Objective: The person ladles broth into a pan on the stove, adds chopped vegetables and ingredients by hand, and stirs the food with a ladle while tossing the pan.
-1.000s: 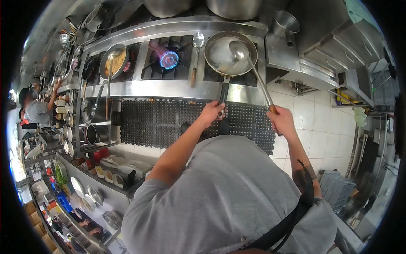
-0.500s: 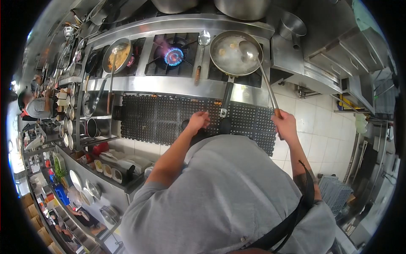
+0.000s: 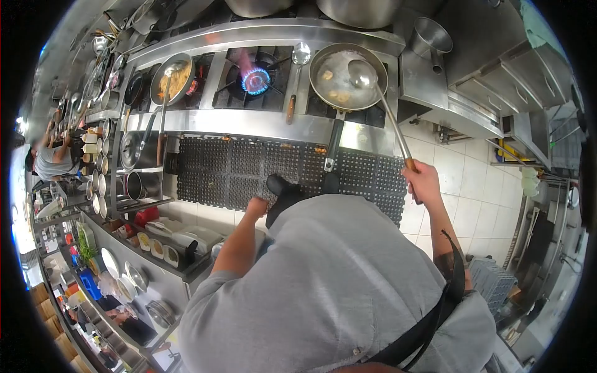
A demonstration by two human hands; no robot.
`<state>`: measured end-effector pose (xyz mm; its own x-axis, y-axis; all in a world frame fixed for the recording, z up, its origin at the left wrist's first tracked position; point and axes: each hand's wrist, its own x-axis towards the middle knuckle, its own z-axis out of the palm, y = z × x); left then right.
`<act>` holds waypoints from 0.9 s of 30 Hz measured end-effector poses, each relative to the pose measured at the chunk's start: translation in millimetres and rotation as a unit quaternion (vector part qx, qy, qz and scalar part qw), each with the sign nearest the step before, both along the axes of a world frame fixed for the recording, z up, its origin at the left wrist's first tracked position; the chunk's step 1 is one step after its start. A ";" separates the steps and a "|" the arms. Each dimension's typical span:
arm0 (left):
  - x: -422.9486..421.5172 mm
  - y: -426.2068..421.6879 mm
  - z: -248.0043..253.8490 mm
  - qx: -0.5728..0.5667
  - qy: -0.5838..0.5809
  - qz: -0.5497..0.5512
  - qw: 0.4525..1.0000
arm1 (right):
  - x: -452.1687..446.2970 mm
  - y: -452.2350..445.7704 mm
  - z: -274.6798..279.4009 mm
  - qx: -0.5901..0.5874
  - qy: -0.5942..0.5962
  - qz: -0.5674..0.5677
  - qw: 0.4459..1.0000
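Note:
My right hand (image 3: 423,179) is wrapped round the wooden handle of a long ladle (image 3: 392,115). The ladle's metal bowl rests in a frying pan (image 3: 316,87) on the right burner, among cloudy, bubbling liquid with a few pale yellowish pieces. That pan's black handle (image 3: 334,140) points toward me, with no hand on it. My left hand (image 3: 256,207) hangs by my left side above the floor mat, its fingers curled closed and nothing visible in them.
A lit burner (image 3: 255,81) flames openly in the middle. Left of it, a second pan (image 3: 155,93) holds orange-yellow food and a ladle. A wooden-handled spoon (image 3: 291,109) lies between burners. Sauce tubs (image 3: 157,248) stand on the left counter. Another person (image 3: 56,160) is far left.
My left hand has dropped back toward my body and leftward, its fingers curling in. The ladle bowl has shifted slightly left and up in the pan, still held by my right hand.

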<state>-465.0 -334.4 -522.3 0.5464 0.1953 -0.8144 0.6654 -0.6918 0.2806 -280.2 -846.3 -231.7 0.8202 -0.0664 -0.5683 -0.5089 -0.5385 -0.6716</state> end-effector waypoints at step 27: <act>9.9 23.2 44.4 0.014 -0.087 -0.014 0.996 | -38.7 46.5 -170.8 0.067 -0.086 -0.168 0.980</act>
